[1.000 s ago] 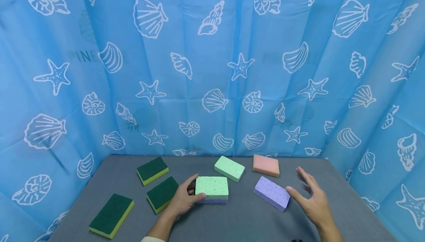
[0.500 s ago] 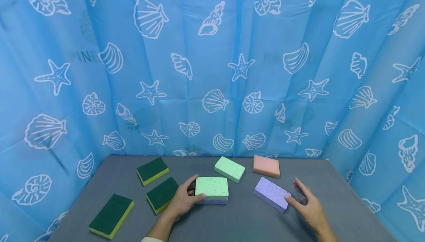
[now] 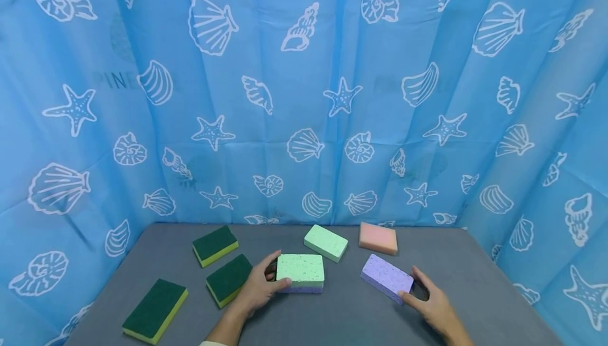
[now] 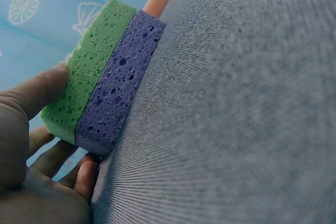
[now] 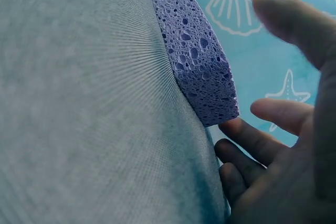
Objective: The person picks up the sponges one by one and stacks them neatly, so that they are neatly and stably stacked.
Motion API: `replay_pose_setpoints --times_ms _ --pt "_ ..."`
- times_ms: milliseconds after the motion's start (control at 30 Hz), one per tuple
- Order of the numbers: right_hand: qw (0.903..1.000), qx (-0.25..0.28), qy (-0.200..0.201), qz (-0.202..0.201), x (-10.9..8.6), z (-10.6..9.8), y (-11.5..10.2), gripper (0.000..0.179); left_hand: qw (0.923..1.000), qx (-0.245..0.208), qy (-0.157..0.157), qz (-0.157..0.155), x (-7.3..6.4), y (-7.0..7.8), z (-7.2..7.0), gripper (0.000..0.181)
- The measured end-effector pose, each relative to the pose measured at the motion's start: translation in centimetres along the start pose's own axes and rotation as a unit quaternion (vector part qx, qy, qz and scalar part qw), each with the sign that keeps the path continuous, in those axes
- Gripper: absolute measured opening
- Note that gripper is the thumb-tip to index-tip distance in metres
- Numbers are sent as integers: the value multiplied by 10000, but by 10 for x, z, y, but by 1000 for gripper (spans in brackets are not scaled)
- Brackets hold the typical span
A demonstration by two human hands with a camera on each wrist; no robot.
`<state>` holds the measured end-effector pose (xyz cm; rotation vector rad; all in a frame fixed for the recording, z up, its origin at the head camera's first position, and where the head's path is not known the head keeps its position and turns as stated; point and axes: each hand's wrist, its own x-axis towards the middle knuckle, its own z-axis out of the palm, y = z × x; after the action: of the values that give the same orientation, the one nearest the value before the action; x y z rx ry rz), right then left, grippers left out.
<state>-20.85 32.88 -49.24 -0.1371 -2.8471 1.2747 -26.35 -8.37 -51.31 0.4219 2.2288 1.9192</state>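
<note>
A light green sponge [image 3: 300,268] lies squarely on top of a purple sponge [image 3: 309,289] at the middle of the table. My left hand [image 3: 256,289] holds this stack at its left end, thumb on the green sponge [image 4: 89,59] and the other fingers around the end. To the right, a second purple sponge [image 3: 387,277] lies flat and slanted. My right hand [image 3: 429,305] is spread about its right end. The right wrist view has a fingertip right at the end of that purple sponge [image 5: 191,51], while the thumb stands apart from it.
Three green-and-yellow scouring sponges [image 3: 155,309] lie on the left of the grey table [image 3: 342,325]. Behind the stack are another light green sponge [image 3: 325,242] and a pink-orange sponge [image 3: 378,238]. A blue shell-print curtain [image 3: 304,98] hangs along the back and sides.
My right hand has come left and closer to the slanted purple sponge, its thumb and index finger now at that sponge's end. My left hand stays on the stack.
</note>
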Motion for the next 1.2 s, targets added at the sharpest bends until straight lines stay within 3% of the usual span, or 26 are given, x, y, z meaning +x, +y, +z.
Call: replay_pose_setpoints --times_ms 233,433,667,1200 --pt "9984 -514 -114 194 2 5 -2 96 10000 -59 -46 50 -3 -1 0 78" --pt "9975 -637 -53 311 3 8 -1 101 9999 -86 -83 24 -3 0 -1 79" --pt "9960 -867 72 212 5 9 -2 103 10000 8 -39 53 -1 -1 -3 80" --pt "9980 -64 619 59 -2 2 -2 88 9999 29 -66 95 1 -1 0 76"
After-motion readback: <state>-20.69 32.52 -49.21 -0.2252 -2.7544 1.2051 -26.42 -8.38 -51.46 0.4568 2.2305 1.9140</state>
